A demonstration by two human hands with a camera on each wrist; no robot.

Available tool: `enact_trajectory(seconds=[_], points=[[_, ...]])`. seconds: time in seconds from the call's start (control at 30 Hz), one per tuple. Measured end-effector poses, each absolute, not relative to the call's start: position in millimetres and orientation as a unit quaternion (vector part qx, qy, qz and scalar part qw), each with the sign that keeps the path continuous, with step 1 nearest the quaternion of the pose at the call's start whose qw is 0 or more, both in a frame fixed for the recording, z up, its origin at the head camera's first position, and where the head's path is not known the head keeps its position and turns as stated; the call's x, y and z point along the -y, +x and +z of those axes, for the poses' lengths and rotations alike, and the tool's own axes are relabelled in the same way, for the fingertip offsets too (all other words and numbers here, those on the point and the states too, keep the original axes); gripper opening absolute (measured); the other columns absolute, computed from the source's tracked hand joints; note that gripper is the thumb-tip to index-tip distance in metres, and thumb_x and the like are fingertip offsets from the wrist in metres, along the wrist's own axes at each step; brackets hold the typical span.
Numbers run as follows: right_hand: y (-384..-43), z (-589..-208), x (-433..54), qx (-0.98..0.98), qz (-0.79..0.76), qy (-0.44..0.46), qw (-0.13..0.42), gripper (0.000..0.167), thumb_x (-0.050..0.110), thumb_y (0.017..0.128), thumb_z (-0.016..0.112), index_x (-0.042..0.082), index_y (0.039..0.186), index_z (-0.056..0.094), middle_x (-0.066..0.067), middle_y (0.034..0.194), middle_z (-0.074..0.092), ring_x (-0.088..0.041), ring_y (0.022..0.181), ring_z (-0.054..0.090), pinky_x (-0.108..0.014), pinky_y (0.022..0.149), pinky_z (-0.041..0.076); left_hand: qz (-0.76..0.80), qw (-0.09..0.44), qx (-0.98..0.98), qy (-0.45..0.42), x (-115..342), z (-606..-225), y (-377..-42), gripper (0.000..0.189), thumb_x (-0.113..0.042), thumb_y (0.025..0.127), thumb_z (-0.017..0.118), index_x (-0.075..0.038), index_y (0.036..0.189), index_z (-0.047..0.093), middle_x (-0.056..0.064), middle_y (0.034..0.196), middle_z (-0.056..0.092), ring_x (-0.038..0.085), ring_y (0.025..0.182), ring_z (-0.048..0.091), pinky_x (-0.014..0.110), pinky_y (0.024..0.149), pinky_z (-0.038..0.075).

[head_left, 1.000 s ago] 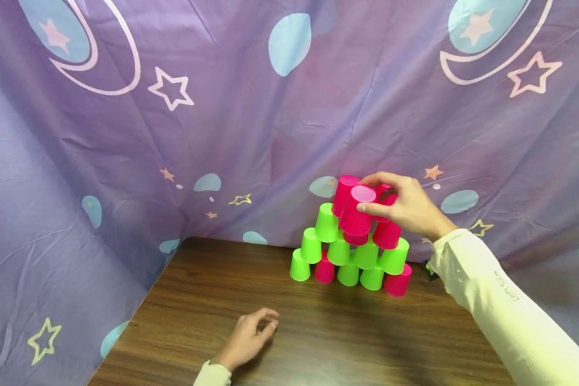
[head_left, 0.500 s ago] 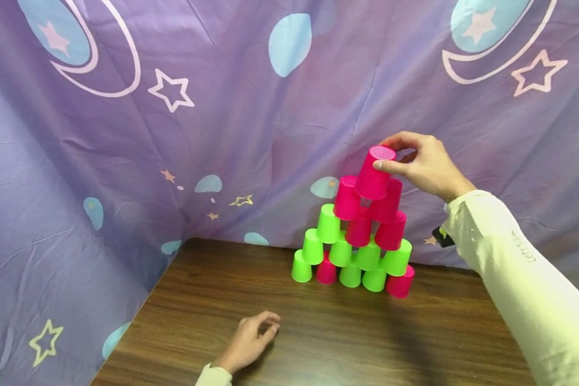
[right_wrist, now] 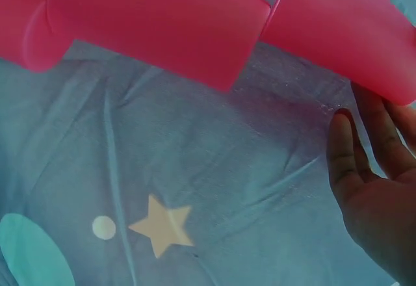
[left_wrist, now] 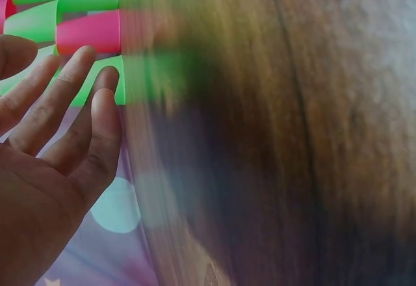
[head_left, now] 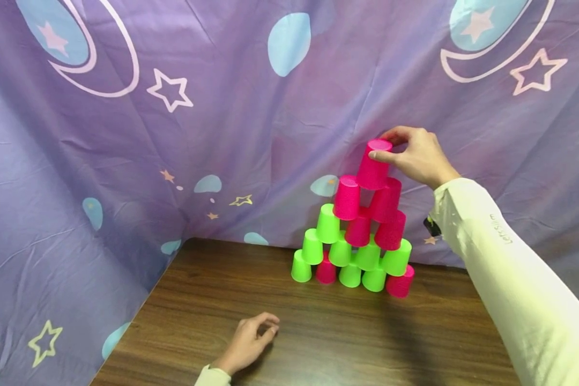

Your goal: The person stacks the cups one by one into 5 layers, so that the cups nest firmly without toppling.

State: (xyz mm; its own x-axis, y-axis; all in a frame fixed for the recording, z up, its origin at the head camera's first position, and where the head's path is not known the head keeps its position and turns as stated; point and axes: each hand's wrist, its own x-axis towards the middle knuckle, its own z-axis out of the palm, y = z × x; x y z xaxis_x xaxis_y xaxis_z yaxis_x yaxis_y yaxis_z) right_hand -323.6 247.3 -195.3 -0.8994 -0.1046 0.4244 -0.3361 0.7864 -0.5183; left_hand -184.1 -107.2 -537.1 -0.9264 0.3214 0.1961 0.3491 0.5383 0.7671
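Observation:
My right hand (head_left: pixel 421 156) pinches an upside-down pink cup (head_left: pixel 373 170) near its base, thumb in front and fingers behind. This cup sits at the peak, over two pink cups, the left one (head_left: pixel 347 198) and the right one (head_left: pixel 386 199). In the right wrist view, the held cup (right_wrist: pixel 344 32) meets the rim of the pink cup below (right_wrist: pixel 156 26). Lower rows mix green cups (head_left: pixel 328 224) and pink cups, all upside down. My left hand (head_left: pixel 247 342) rests on the table, fingers loosely curled, holding nothing; the left wrist view shows its palm beside the lower rows.
A brown wooden table (head_left: pixel 212 300) bears the cup pyramid near its back edge. Purple fabric (head_left: pixel 251 134) with stars and moons hangs close behind the cups and along the left side. A small dark object (head_left: pixel 431 226) shows by the right sleeve.
My right hand lifted the pink cup from in front of the stack, up and rightward, then shifted it slightly left onto the peak. My left hand has stayed nearly still.

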Motion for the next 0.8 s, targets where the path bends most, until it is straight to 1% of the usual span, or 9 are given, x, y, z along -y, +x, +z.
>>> enact_trajectory(seconds=[0.1,0.2,0.33,0.47,0.6,0.7,0.8], points=[[-324.2,-195.8,-248.2,0.927,0.301,0.119,0.191,0.051,0.047,0.086,0.074,0.011,0.122,0.069,-0.015,0.112,0.072,-0.021,0.098,0.062,-0.029,0.079,0.043,-0.437,0.019,0.878,-0.192,107.2,-536.8,-184.5,0.021,-0.019,0.097,0.063,-0.006,0.112,0.069,0.005,0.102,0.078,0.012,0.091,0.069,0.022,0.072,0.053],[-324.0,-196.8,-249.7,0.928,0.294,0.122,0.194,0.052,0.047,0.088,0.072,0.011,0.124,0.068,-0.016,0.114,0.072,-0.024,0.102,0.062,-0.031,0.081,0.042,-0.435,0.022,0.879,-0.192,107.8,-536.6,-184.8,0.02,-0.019,0.097,0.064,-0.007,0.112,0.069,0.004,0.101,0.078,0.011,0.091,0.069,0.021,0.072,0.053],[-323.8,-199.2,-250.2,0.927,0.292,0.125,0.201,0.052,0.047,0.088,0.073,0.011,0.125,0.068,-0.017,0.114,0.072,-0.024,0.101,0.063,-0.029,0.079,0.042,-0.434,0.025,0.88,-0.191,109.3,-536.4,-185.0,0.019,-0.018,0.097,0.064,-0.007,0.111,0.069,0.004,0.1,0.078,0.01,0.091,0.069,0.023,0.073,0.054],[-324.9,-200.9,-248.5,0.924,0.295,0.127,0.209,0.051,0.048,0.087,0.074,0.012,0.123,0.068,-0.016,0.113,0.072,-0.022,0.098,0.062,-0.027,0.076,0.042,-0.431,0.025,0.882,-0.192,109.3,-535.6,-185.2,0.019,-0.018,0.097,0.063,-0.007,0.112,0.069,0.004,0.101,0.078,0.012,0.093,0.07,0.029,0.077,0.057],[-325.7,-201.6,-248.2,0.922,0.297,0.128,0.211,0.052,0.048,0.087,0.073,0.012,0.124,0.067,-0.016,0.114,0.072,-0.022,0.101,0.062,-0.026,0.077,0.042,-0.432,0.018,0.881,-0.192,108.9,-534.1,-185.9,0.021,-0.02,0.098,0.062,-0.007,0.113,0.068,0.004,0.103,0.077,0.014,0.095,0.07,0.031,0.078,0.058],[-323.6,-201.2,-250.4,0.925,0.292,0.13,0.207,0.057,0.049,0.088,0.072,0.011,0.13,0.063,-0.018,0.118,0.071,-0.028,0.106,0.064,-0.031,0.082,0.045,-0.437,0.013,0.879,-0.189,109.1,-533.2,-186.2,0.021,-0.02,0.098,0.062,-0.007,0.113,0.068,0.004,0.104,0.077,0.015,0.095,0.07,0.026,0.076,0.057],[-317.1,-200.7,-254.4,0.932,0.265,0.133,0.209,0.061,0.049,0.091,0.067,0.008,0.135,0.058,-0.02,0.122,0.069,-0.035,0.109,0.066,-0.042,0.086,0.049,-0.435,0.017,0.881,-0.185,110.4,-531.2,-186.1,0.021,-0.017,0.097,0.062,-0.006,0.114,0.068,0.006,0.106,0.077,0.015,0.095,0.07,0.023,0.076,0.055]])
